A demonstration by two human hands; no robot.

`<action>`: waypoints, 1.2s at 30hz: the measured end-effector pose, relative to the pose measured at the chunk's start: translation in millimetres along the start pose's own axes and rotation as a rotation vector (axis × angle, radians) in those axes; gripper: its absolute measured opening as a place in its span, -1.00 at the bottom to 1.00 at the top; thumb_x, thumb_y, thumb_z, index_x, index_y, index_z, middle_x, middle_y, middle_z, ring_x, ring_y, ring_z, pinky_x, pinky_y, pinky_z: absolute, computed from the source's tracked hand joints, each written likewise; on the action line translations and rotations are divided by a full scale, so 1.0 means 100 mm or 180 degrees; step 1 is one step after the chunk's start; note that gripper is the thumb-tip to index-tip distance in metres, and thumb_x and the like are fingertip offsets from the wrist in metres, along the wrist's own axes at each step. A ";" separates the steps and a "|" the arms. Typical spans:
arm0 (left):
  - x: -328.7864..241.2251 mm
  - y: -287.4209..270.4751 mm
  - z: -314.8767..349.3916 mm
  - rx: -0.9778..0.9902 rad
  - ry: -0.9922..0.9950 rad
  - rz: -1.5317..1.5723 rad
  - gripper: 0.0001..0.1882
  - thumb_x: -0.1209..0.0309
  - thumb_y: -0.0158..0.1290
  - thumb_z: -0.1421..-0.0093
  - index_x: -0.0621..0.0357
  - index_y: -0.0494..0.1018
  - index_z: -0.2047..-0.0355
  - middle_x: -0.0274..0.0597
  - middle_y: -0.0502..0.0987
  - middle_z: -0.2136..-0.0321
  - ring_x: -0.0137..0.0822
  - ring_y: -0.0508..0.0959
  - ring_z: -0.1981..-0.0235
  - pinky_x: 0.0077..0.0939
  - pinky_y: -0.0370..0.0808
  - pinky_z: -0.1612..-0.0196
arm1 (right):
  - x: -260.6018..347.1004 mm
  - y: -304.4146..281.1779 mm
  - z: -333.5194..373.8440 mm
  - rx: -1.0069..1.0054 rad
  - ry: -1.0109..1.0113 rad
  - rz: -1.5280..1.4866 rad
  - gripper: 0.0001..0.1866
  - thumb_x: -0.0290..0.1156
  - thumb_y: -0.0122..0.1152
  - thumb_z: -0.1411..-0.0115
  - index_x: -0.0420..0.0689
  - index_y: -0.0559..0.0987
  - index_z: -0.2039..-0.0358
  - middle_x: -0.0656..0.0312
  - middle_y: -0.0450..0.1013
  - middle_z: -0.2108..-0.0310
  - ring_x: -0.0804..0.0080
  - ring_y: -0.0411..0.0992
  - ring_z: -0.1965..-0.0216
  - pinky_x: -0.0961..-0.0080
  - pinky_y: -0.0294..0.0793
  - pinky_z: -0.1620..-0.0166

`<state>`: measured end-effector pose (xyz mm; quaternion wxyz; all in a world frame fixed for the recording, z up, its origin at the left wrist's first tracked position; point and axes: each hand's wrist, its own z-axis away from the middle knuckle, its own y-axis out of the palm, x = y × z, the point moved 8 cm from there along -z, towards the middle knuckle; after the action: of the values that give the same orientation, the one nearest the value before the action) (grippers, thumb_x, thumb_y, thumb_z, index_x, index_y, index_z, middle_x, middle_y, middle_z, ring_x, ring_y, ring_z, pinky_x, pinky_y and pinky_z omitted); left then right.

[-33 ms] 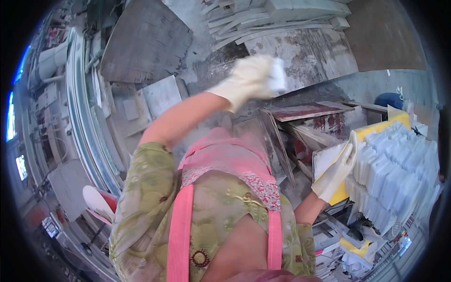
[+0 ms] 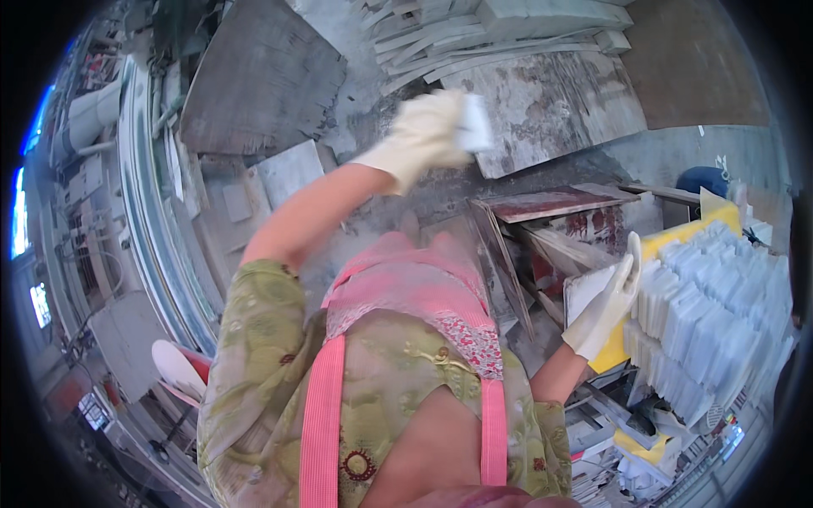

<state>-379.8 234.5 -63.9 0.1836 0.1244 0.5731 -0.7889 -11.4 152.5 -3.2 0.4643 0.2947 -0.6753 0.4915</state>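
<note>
My left hand (image 2: 419,135), in a cream rubber glove, reaches out in front of my body and grips a small white flat piece (image 2: 476,124), perhaps a tile. Both are blurred by motion. Over to the right, my right hand (image 2: 603,309) wears a matching glove, its fingers stretched out and pressed together in line. It lies beside a tall stack of thin white tiles (image 2: 703,292), next to the yellow board (image 2: 610,359) along the stack's near side. Nothing shows in that hand's grasp.
A worn board (image 2: 550,110) lies ahead, with long pale strips (image 2: 449,42) piled behind it. A reddish wooden frame (image 2: 559,203) stands between me and the tiles. Left are a dark panel (image 2: 258,76), a grey block (image 2: 292,173) and long metal rails (image 2: 140,186).
My left hand has shifted left and slightly farther away, carrying the white piece. My right hand has moved slightly and its fingers look straighter; it stays beside the tile stack.
</note>
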 end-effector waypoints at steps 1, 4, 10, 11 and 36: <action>0.36 -0.09 -0.10 -0.0107 -0.0225 -0.0232 -0.27 0.21 0.37 0.22 0.19 0.40 0.01 0.02 0.60 0.16 -0.02 0.64 0.12 -0.17 0.60 0.05 | -0.09 0.11 -0.12 0.0026 0.0034 -0.0054 -0.62 -0.42 -0.06 -0.45 -0.31 0.46 -0.19 0.09 0.41 -0.22 0.34 0.31 -0.28 0.36 0.14 -0.38; 1.20 -0.32 -0.38 -0.0422 -0.0440 -0.0884 -0.33 0.26 0.38 0.22 0.27 0.43 0.07 0.12 0.60 0.14 0.03 0.64 0.10 -0.17 0.60 0.04 | -0.46 0.47 -0.33 0.0134 0.0228 -0.0244 -0.62 -0.41 -0.05 -0.46 -0.30 0.47 -0.19 0.08 0.44 -0.20 0.36 0.34 -0.26 0.40 0.18 -0.37; 2.17 -0.38 -1.27 0.0043 -0.0839 -0.1452 -0.22 0.17 0.41 0.25 0.27 0.38 0.03 0.07 0.58 0.13 0.04 0.63 0.09 -0.15 0.58 0.04 | -1.32 1.29 -0.77 0.0274 0.0842 -0.0179 -0.64 -0.41 0.01 -0.44 -0.31 0.51 -0.15 0.09 0.48 -0.15 0.36 0.38 -0.22 0.43 0.24 -0.32; 2.21 -0.31 -1.49 0.0145 -0.0819 -0.1516 -0.21 0.15 0.42 0.25 0.24 0.37 0.02 0.07 0.57 0.12 0.04 0.62 0.06 -0.15 0.58 0.02 | -1.46 1.46 -0.89 0.0279 0.0903 -0.0302 -0.63 -0.40 0.03 -0.43 -0.33 0.51 -0.15 0.08 0.48 -0.14 0.36 0.39 -0.21 0.42 0.25 -0.32; 1.16 1.44 -5.99 0.0578 0.3450 -0.2523 -0.19 0.46 0.27 0.08 0.39 0.25 -0.21 0.03 0.44 -0.09 -0.09 0.42 -0.18 -0.28 0.31 -0.31 | -2.83 3.76 0.43 0.0525 0.3920 -0.0467 -0.60 -0.34 0.02 -0.43 -0.38 0.49 -0.13 0.00 0.54 -0.04 0.34 0.46 -0.12 0.46 0.34 -0.22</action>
<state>-431.0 746.6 -421.5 -0.4441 0.2977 0.5180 -0.6677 -234.8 224.8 -413.1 0.7766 0.0379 -0.2216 0.5885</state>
